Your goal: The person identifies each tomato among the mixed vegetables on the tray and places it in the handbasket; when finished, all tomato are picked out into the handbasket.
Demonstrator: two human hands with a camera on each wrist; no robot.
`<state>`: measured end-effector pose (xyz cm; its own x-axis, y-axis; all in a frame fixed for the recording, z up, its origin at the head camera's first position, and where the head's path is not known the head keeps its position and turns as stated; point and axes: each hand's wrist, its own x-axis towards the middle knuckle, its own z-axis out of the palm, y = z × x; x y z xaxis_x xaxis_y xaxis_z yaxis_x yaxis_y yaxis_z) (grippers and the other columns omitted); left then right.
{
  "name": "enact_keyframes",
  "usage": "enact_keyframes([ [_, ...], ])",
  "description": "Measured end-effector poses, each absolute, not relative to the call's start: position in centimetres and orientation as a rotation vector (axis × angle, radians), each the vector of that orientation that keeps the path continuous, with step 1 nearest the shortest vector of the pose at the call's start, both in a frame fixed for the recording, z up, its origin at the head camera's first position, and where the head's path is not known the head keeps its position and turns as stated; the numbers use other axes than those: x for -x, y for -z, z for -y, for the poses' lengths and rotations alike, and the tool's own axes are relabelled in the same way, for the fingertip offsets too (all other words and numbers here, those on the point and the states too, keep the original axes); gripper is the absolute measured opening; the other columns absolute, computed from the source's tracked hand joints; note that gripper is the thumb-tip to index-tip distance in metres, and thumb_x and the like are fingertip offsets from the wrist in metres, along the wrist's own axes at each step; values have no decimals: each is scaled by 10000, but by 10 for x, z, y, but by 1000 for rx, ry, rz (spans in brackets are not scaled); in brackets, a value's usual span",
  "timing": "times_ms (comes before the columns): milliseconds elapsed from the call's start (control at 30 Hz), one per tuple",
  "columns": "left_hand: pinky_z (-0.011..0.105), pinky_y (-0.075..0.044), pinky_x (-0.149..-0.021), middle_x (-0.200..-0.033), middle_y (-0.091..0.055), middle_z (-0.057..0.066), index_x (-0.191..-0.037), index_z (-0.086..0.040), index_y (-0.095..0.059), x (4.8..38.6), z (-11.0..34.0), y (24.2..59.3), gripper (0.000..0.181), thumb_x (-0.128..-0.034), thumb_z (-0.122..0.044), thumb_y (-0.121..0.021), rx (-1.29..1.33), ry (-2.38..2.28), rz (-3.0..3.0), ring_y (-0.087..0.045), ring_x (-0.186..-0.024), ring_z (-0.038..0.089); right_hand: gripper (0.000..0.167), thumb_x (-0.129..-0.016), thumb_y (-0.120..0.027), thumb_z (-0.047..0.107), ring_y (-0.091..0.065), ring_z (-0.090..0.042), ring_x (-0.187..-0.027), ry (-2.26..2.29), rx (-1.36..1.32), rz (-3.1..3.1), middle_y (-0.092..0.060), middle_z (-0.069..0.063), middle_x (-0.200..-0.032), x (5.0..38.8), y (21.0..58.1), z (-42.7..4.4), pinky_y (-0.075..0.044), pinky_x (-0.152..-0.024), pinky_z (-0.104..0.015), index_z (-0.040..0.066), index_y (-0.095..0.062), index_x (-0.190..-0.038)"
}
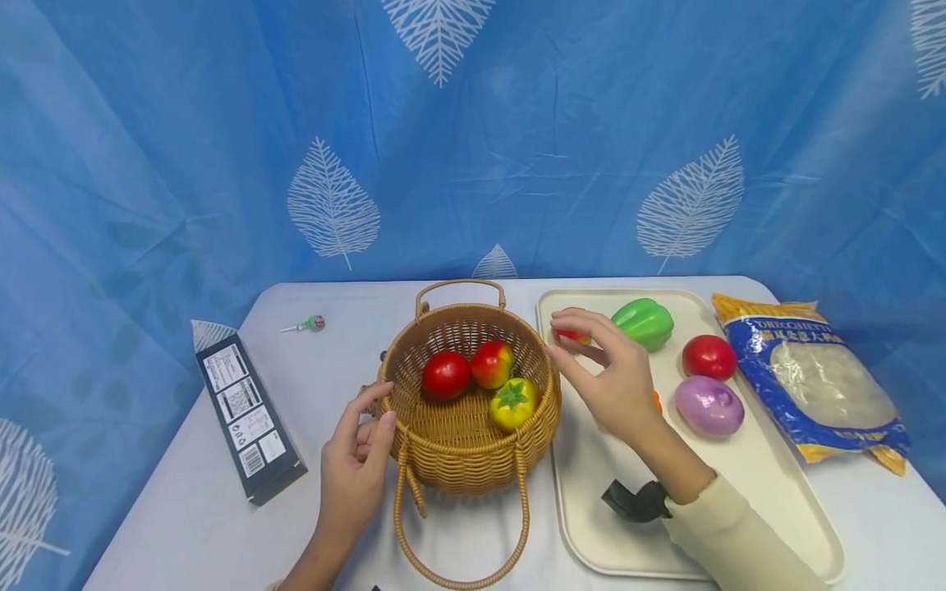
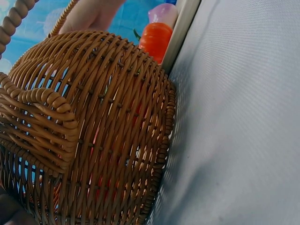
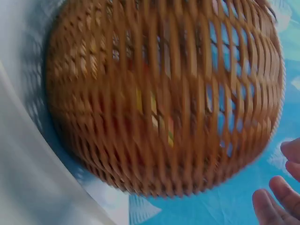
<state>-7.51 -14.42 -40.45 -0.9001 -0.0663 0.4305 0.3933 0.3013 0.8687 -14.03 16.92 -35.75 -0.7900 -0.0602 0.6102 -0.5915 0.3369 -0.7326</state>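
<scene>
A round wicker basket (image 1: 458, 472) stands on the white table with its front handle folded down. Inside lie a red round fruit (image 1: 446, 376), a red-and-yellow fruit (image 1: 489, 364) and a yellow fruit with a green leafy top (image 1: 513, 402). My left hand (image 1: 356, 464) rests at the basket's left rim, index finger and thumb near the edge. By the right rim, my right hand (image 1: 609, 373) hovers with fingers apart, holding nothing; its fingertips (image 3: 265, 206) show beside the basket in the right wrist view. Behind those fingers a red-and-yellow item (image 1: 572, 335) is partly hidden.
A cream tray (image 1: 613, 550) carries a green bell pepper (image 1: 645, 322), a red tomato (image 1: 709, 357), a purple vegetable (image 1: 708, 406) and an orange one (image 2: 155, 40). Right of it lies a pasta bag (image 1: 820, 377). At left are a black box (image 1: 251, 419) and a lollipop (image 1: 306, 324).
</scene>
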Motion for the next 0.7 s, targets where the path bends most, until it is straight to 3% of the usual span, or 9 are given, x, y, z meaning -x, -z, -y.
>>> enact_keyframes([
  [233,202,-219,-385,-542,-347,-54,-1377,-176,-603,75,144,404,358,-1035,-70,-600,290,1621,2193,-271,-453,23,370,-902,-795,88,-586,-150,-1238,-1355,-361,2249,-665,2,-1275,149,348,-192,-521,-917,-262,111,-703,-1260],
  [533,196,-217,-387,-540,-344,-51,-1375,-144,-602,75,144,404,348,-1035,-68,-598,288,1634,2191,-268,-455,20,426,-946,-763,275,-568,-264,-1280,-1292,-172,2411,-631,-52,-1333,162,354,-206,-508,-972,-485,124,-655,-1330],
  [700,216,-219,-381,-546,-345,-56,-1383,-136,-598,74,143,403,353,-1037,-67,-595,297,1636,2179,-271,-455,30,482,-954,-750,297,-532,-344,-1307,-1263,-125,2506,-586,-103,-1400,170,359,-204,-482,-1009,-528,112,-615,-1378],
])
